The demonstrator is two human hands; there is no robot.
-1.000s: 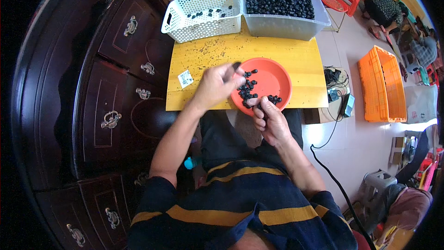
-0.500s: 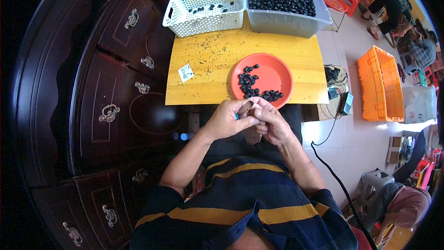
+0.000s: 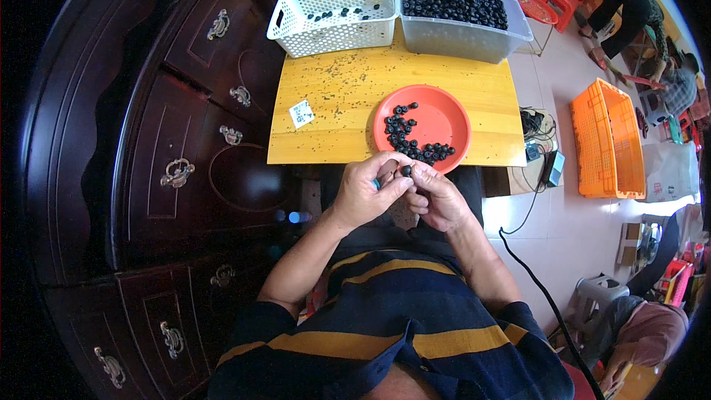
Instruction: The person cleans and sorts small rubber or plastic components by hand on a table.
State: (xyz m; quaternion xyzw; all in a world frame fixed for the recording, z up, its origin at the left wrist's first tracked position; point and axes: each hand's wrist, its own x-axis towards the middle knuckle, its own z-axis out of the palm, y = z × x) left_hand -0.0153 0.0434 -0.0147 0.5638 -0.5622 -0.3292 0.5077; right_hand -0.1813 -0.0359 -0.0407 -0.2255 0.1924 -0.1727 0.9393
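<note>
My two hands meet just in front of the table's near edge. A small round black piece [image 3: 406, 171] shows between their fingertips, pinched by my right hand [image 3: 442, 198]. My left hand [image 3: 363, 191] is closed around something with a teal part [image 3: 376, 184], mostly hidden by the fingers, so I cannot tell its kind. Just beyond the hands, a red round basin [image 3: 442, 107] holds several black ring-like pieces [image 3: 400, 124], gathered along its left and near sides.
On the yellow table [image 3: 333, 141] stand a white perforated basket [image 3: 341, 38] with a few black pieces and a clear bin [image 3: 463, 46] heaped with them. Dark crumbs and a white card [image 3: 301, 114] lie there. Dark drawers [image 3: 167, 155] flank the left; an orange crate [image 3: 607, 141] and other people are right.
The black piece has come into sight between my fingertips. My left hand has turned and shifted slightly left. A person at the upper right has moved.
</note>
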